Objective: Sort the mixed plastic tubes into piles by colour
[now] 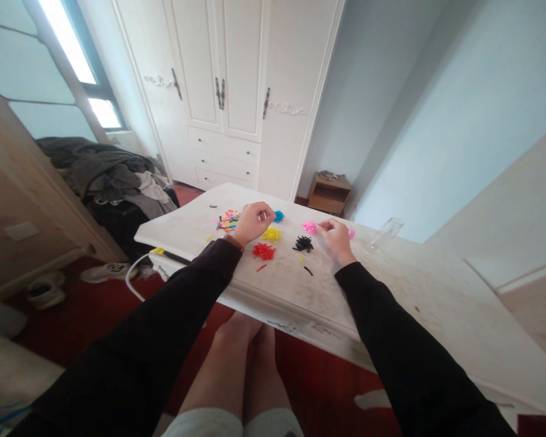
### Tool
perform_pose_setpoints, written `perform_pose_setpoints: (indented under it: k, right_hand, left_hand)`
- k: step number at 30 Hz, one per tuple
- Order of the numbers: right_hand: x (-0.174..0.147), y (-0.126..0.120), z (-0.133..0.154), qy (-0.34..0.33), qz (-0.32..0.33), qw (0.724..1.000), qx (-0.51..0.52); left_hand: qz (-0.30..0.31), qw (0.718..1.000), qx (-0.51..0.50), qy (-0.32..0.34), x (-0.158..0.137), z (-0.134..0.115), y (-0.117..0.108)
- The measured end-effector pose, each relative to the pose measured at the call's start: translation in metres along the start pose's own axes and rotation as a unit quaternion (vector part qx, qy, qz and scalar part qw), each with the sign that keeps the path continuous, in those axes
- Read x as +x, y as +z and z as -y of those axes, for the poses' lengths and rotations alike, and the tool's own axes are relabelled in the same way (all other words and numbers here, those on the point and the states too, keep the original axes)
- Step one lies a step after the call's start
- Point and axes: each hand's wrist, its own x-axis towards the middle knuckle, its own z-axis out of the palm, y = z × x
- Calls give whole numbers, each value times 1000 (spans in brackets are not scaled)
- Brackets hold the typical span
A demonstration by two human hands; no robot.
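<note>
My left hand [253,223] hovers above the table with its fingers curled into a pinch; whatever may be in it is too small to make out. Close by lie a blue pile [278,216], a yellow pile [271,234] and a red pile [264,251] of small soft-looking strips. A mixed-colour pile [228,220] spreads to the left of that hand. My right hand [335,238] has its thumb and fingers together at the edge of the pink pile [308,227]; its grip is unclear. A black pile [303,244] sits left of and below it.
A clear glass or plastic container [386,234] lies right of my right hand on the white table [291,291]. Loose strips, including a black one [308,271], are scattered about. A white cable [130,276] hangs at the left edge. A wardrobe [236,60] stands behind.
</note>
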Motion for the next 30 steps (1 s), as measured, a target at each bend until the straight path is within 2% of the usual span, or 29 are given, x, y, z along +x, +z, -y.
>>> perform_pose_setpoints:
  k: [5,9,11,13,16,18,20,23,27,30]
  right_hand:
    - [3,2,-6,8,13,1000,-12]
    - [1,-4,6,-12,16,1000,-12]
    - [-2,-9,18,-58,31,998,-9]
    - [-5,-14,30,-137,72,988,-14]
    - [-11,-21,43,-248,172,952,-42]
    - [-15,-23,48,-274,238,930,-64]
    - [-18,-23,50,-273,292,913,-82]
    - [-23,-24,52,-253,337,901,-103]
    - [-27,-23,54,-225,355,901,-110]
    - [-29,-19,56,-226,342,906,-105]
  left_hand:
    - [10,1000,7,-5,0,1,0]
    - [12,1000,11,-10,-1,1,0]
    - [10,1000,12,-12,-1,0,0]
    - [8,1000,13,-12,-1,-1,-1]
    - [12,1000,16,-7,-1,-1,-1]
    - [11,1000,18,-4,-1,-1,-1]
    - [11,1000,19,-4,-1,-1,-1]
    - [13,1000,20,-4,-1,-2,-1]
    - [12,1000,17,-2,-1,-3,-2]
    - [33,999,1,3,-2,-5,-3]
